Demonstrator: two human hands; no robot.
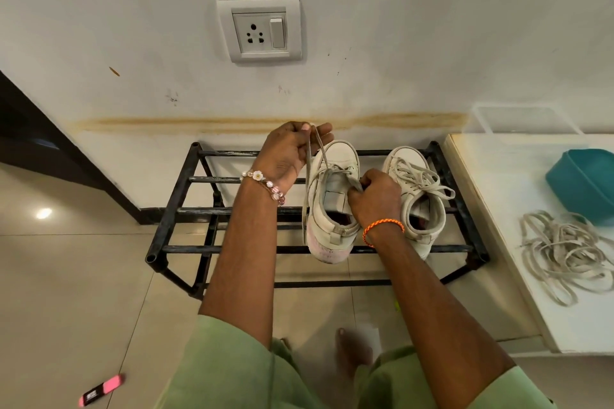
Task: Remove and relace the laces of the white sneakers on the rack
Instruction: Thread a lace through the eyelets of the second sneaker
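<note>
Two white sneakers stand on a black metal rack. The left sneaker has only its front eyelets threaded; its tongue is exposed. My left hand pinches one end of its grey lace, pulled up above the toe, with the loose end hanging down the shoe's left side. My right hand pinches the other lace end at the shoe's right side. The right sneaker is fully laced, with loose ends on top.
A white bench at the right carries a pile of loose grey laces and a teal bowl. A wall socket is above the rack. A pink object lies on the tiled floor. My bare foot is below.
</note>
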